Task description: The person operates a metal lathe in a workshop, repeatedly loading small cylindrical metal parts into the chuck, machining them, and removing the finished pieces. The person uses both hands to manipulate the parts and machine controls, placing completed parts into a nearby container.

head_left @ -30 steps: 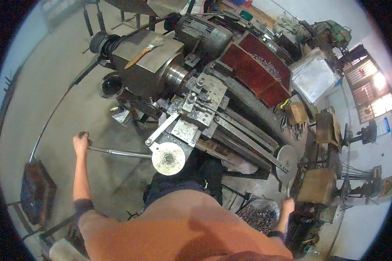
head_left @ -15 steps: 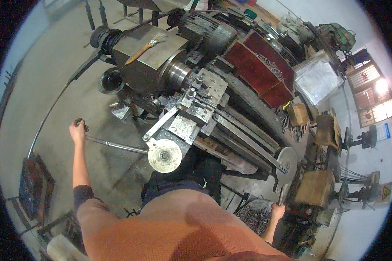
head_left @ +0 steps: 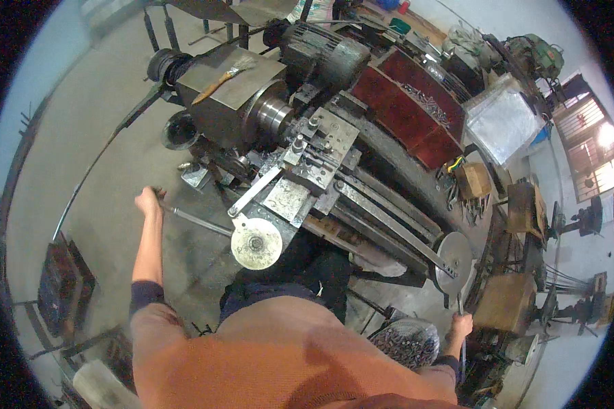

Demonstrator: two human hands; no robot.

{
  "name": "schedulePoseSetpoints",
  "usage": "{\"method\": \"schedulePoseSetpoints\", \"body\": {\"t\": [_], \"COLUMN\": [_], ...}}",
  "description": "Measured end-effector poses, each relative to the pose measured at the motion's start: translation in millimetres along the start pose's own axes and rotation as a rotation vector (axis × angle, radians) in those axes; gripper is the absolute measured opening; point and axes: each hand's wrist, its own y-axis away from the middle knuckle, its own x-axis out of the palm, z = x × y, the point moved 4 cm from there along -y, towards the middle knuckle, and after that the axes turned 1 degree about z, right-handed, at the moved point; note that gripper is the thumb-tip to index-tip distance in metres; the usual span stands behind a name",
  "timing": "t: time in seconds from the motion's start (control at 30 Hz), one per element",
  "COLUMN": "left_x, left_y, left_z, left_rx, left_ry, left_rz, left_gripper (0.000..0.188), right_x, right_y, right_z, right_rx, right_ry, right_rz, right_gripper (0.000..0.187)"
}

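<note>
The left hand [head_left: 149,202] is closed round a long lever [head_left: 201,220] whose length points to ten o'clock. The right hand [head_left: 462,325] clasps a rod [head_left: 460,305] pointing to six.

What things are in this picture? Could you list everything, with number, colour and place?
Machine: one, grey, centre.
Motor: one, dark grey, behind machine.
Brush: one, brown-handled, atop machine.
Tray: one, dark red, right of motor.
Metal pieces: too many to count, silvery, in tray.
Plastic-looking sheet: one, silvery, upper right.
Boxes: at least three, brown, right side.
Window: one, bright, far right.
Container of bits: one, greyish, lower right.
Discs: two, pale, on machine.
Levers: two, silvery, one at each disc.
Left hand: one, bare, gripping one lever.
Right hand: one, bare, gripping the other.
</note>
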Motion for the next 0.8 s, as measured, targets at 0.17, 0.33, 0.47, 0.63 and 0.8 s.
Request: {"method": "schedulePoseSetpoints", "body": {"t": [0.17, 0.33, 0.47, 0.63, 0.8], "left_x": [102.0, 153.0, 152.4, 143.6, 144.1], "left_y": [13.9, 5.0, 2.8, 30.0, 21.8], "left_z": [-14.5, 4.7, 16.2, 3.2, 5.2], "left_rx": [0.031, -0.026, -0.023, 0.0, -0.024], "left_ry": [-0.293, -0.103, -0.087, -0.09, -0.141], "left_rz": [0.267, 0.354, 0.416, 0.413, 0.382], "left_gripper": [0.016, 0.014, 0.014, 0.013, 0.012], "right_x": [-7.9, 9.1, -14.6, -23.0, 2.5], "right_y": [5.2, 46.4, 73.5, 85.0, 56.3], "right_z": [4.5, 2.1, 28.8, 43.6, 14.4], "right_rx": [0.069, 0.172, 0.284, 0.266, 0.082], "right_ry": [-0.122, -0.116, -0.217, -0.305, -0.11], "right_rz": [0.089, 0.091, 0.197, 0.136, 0.014], "right_gripper": [0.037, 0.035, 0.036, 0.038, 0.038]}}
